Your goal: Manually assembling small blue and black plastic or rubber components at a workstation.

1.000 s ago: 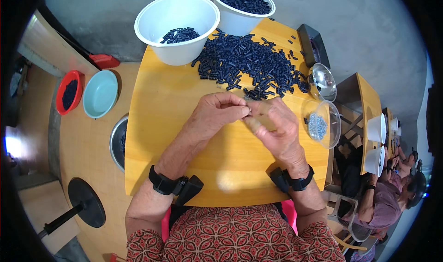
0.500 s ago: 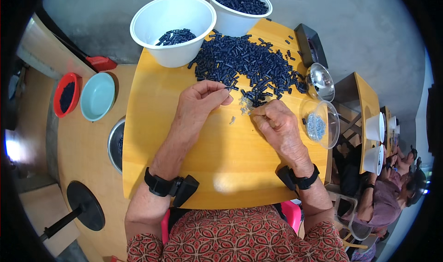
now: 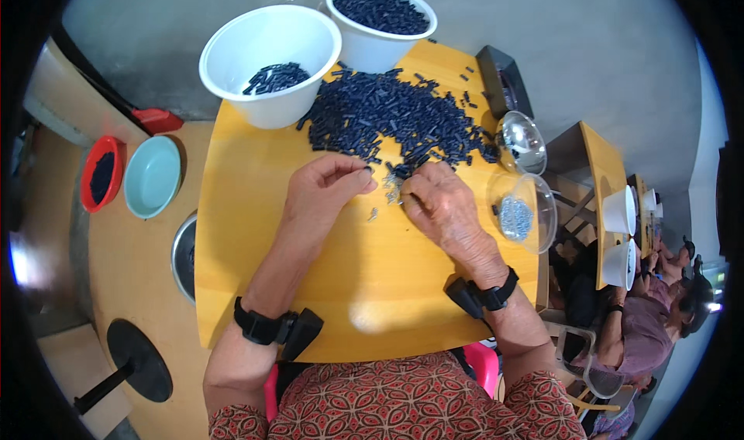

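My left hand (image 3: 324, 190) is closed in a pinch, with a small black plastic piece (image 3: 367, 168) between thumb and forefinger. Just to its right, my right hand (image 3: 443, 209) has its fingers curled together over a little cluster of small silver metal pieces (image 3: 392, 188). Whatever its fingertips hold is hidden. A few more silver bits (image 3: 373, 214) lie nearer to me on the table. Beyond both hands spreads a big heap of short black tube-like pieces (image 3: 387, 111).
Two white tubs (image 3: 225, 60) with black pieces stand at the table's (image 3: 310, 328) far side. On the right are a clear bowl (image 3: 546, 215) of silver pieces, a metal bowl (image 3: 527, 142) and a black tray (image 3: 490, 68). Basins (image 3: 153, 177) stand at left; people (image 3: 647, 328) sit at right.
The whole view has shifted a little, so the table sits lower and further left. My right hand has come closer to my left, over the silver pieces. My left hand keeps its pinch.
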Demonstrator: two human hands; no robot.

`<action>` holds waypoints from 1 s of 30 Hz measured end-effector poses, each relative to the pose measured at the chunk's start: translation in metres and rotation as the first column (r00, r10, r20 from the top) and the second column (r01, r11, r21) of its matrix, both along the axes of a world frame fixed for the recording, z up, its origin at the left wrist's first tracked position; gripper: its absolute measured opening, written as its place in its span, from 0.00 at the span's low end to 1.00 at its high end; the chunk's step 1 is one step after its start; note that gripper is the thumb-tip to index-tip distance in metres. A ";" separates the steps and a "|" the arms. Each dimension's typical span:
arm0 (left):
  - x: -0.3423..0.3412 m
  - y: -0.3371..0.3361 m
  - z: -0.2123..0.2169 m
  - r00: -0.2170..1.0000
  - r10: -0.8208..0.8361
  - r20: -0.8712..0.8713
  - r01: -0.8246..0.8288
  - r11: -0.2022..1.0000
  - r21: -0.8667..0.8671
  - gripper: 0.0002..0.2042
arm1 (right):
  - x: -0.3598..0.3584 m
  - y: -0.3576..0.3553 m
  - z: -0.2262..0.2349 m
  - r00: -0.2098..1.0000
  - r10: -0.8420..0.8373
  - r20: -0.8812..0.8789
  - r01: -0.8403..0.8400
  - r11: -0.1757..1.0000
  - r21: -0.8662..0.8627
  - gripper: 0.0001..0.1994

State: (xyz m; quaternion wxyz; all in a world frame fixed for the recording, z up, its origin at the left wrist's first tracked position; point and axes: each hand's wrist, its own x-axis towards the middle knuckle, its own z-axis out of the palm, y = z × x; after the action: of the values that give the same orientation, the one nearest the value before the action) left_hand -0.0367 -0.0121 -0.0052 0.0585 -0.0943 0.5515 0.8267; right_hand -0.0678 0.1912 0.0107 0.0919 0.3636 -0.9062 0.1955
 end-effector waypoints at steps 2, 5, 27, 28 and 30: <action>0.002 0.001 0.000 1.000 0.019 0.021 -0.019 1.000 0.017 0.07 | -0.002 0.001 0.000 1.000 -0.005 -0.002 0.005 1.000 -0.013 0.05; 0.001 -0.001 0.001 1.000 -0.006 -0.019 0.006 1.000 -0.014 0.07 | 0.000 0.001 0.001 0.999 -0.038 0.007 0.038 0.996 -0.083 0.05; 0.010 0.020 -0.002 0.972 -0.130 -0.196 0.122 0.991 -0.053 0.06 | 0.019 -0.002 0.021 0.822 0.056 0.567 0.365 0.712 -0.599 0.07; 0.011 0.020 -0.003 0.968 -0.126 -0.219 0.113 0.991 -0.070 0.06 | 0.021 -0.002 0.023 0.747 0.119 0.654 0.442 0.646 -0.622 0.08; 0.012 0.022 -0.003 0.963 -0.118 -0.242 0.101 0.991 -0.084 0.06 | 0.023 -0.003 0.023 0.731 0.162 0.663 0.456 0.607 -0.651 0.07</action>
State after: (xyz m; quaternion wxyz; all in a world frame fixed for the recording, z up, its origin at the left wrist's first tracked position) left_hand -0.0243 0.0097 -0.0083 0.0319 0.0377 0.5880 0.8074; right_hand -0.0445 0.1884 0.0335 -0.0716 0.1086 -0.7256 0.6757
